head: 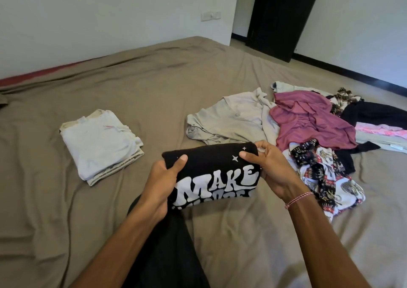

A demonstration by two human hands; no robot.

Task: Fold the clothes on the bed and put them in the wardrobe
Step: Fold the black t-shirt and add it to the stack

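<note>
— Where the brown bed point(154, 78) stretches off toward nine o'clock, what lies on it?
— A folded white stack point(99, 142), at about ten o'clock from the black T-shirt point(211, 168) and well apart from it.
— And the person's grip on that shirt?
— The left hand point(163, 184) clasps its left edge, thumb on top and fingers curled underneath. The shirt is folded, white "MAKE" lettering facing up, held at the middle of the view. The right hand point(271, 171), a pink string bracelet point(297, 199) on its wrist, pinches the right edge between thumb and fingers.
— Further right?
— From one to three o'clock, an unfolded heap: a beige shirt point(229, 122), a maroon garment point(308, 120) overlapping it, and a patterned garment point(326, 177) just beside the right hand
</note>
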